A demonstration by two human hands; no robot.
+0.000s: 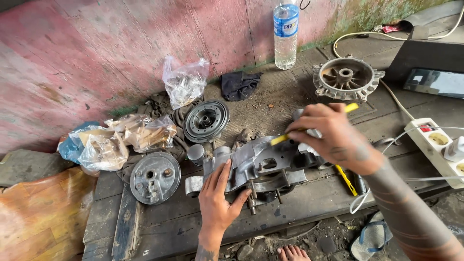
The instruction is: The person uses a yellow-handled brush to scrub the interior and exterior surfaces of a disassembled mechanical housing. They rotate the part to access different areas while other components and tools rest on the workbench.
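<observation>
A grey metal engine casing (251, 164) lies on a dark wooden bench (169, 222). My left hand (220, 198) rests flat on the casing's near left end, fingers spread, steadying it. My right hand (328, 135) is above the casing's right part, closed around a yellow-handled tool (281, 139) whose tip points down at the casing. A second yellow tool (346, 180) lies on the bench just right of the casing.
A round metal cover (154, 177), a grooved pulley disc (206, 120), a finned wheel hub (345, 79), plastic bags (183, 84), a dark rag (238, 85) and a water bottle (285, 34) surround it. A white power strip (437, 145) with cables lies right. My bare toes (292, 252) and a sandal (371, 239) are below.
</observation>
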